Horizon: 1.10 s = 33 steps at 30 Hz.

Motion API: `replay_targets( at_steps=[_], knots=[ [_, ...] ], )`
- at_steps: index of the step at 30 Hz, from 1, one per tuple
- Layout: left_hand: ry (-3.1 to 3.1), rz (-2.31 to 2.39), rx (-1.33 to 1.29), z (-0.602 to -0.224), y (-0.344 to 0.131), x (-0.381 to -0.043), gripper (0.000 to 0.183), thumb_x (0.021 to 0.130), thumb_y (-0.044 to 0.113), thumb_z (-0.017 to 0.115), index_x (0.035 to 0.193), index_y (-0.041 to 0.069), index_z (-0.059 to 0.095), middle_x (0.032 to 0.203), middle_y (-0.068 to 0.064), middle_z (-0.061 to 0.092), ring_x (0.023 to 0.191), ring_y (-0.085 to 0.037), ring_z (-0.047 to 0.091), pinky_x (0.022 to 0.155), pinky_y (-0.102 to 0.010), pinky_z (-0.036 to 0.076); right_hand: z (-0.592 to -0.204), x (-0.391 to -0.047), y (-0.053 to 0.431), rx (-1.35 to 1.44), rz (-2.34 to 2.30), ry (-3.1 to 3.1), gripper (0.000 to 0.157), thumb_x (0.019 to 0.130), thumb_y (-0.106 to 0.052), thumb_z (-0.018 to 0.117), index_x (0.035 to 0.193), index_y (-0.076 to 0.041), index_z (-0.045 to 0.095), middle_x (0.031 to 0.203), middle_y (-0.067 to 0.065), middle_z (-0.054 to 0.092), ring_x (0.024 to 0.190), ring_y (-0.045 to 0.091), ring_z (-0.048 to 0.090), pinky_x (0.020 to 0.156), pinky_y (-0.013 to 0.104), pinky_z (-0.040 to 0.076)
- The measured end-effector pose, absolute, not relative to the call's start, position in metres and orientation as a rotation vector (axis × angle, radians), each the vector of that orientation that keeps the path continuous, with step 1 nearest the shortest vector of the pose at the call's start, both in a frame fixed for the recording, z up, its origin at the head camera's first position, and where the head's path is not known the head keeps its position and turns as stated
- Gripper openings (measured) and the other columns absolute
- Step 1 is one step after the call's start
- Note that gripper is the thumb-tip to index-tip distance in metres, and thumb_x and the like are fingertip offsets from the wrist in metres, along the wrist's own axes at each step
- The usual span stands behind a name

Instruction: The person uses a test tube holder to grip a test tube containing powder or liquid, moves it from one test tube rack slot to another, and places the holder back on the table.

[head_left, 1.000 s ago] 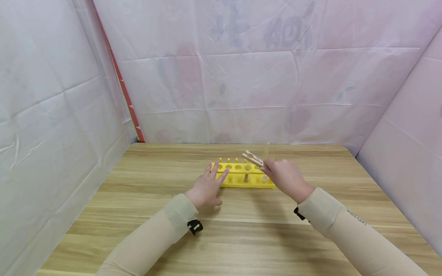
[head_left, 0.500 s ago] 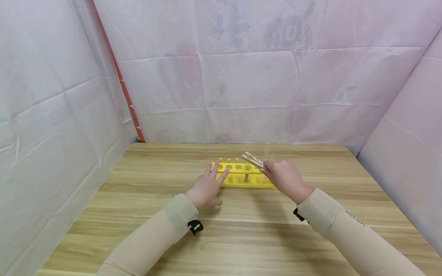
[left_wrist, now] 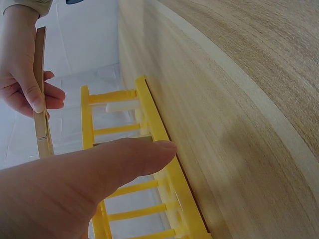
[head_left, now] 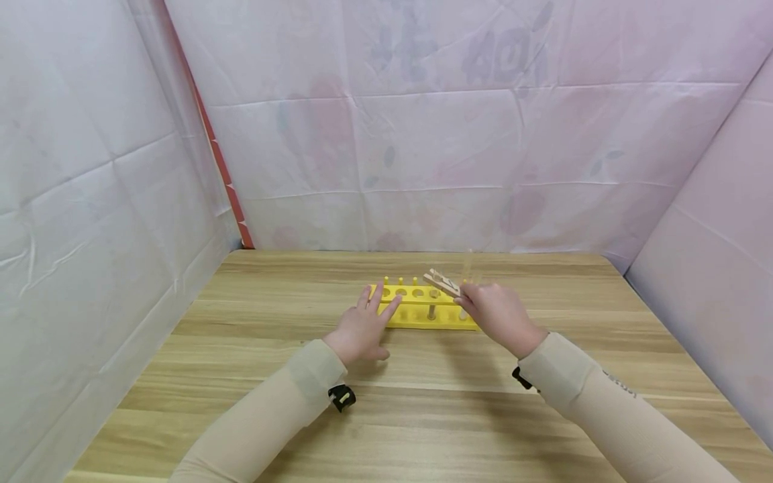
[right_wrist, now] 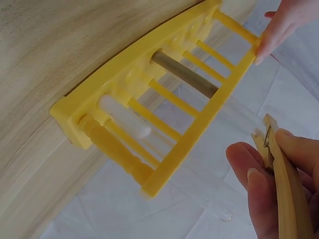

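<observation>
Two hands flank the yellow rack, the right hand pinching a wooden clamp jutting past its fingertips above the rack's right half, the left hand touching the left end, fingers spread.

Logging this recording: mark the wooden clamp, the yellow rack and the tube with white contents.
Wooden clamp (right_wrist: 285, 185): right wrist view, on one of its arms.
Yellow rack (right_wrist: 200, 122): right wrist view, on its top bar.
Tube with white contents (right_wrist: 122, 116): right wrist view, on the white-filled end.
</observation>
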<state>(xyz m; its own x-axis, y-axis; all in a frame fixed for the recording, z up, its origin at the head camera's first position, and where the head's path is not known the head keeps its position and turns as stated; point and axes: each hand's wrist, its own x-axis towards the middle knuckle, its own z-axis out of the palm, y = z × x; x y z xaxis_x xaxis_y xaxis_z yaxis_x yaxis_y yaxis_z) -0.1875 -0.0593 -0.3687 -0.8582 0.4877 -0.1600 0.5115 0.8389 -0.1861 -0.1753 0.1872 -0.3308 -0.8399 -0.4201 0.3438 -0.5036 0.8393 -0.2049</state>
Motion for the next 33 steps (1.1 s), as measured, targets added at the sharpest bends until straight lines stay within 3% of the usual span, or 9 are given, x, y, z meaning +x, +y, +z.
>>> replay_targets(
  at_steps=[15,33],
  knots=[
    [2.904,-0.327,0.783,-0.368,-0.059,-0.186,0.104,0.077,0.059,0.064,0.151,0.023,0.000,0.154,-0.019,-0.002,0.138,-0.038,0.013,0.087,-0.033,0.049,-0.336,-0.176,0.187,0.692,0.364,-2.731,0.020,0.087,-0.015,0.066,0.071,-0.011,0.054,0.056,-0.006,0.045,0.046,0.008,0.035,0.043,0.024,0.030],
    [2.915,-0.351,0.787,-0.371,-0.060,-0.187,0.104,0.077,0.060,0.064,0.151,0.022,0.001,0.154,-0.020,0.000,0.138,-0.038,0.014,0.091,-0.035,0.047,-0.343,-0.177,0.187,0.675,0.367,-2.762,0.022,0.087,-0.017,0.066,0.070,-0.012,0.052,0.056,-0.007,0.043,0.045,0.008,0.033,0.043,0.024,0.029]
  ],
)
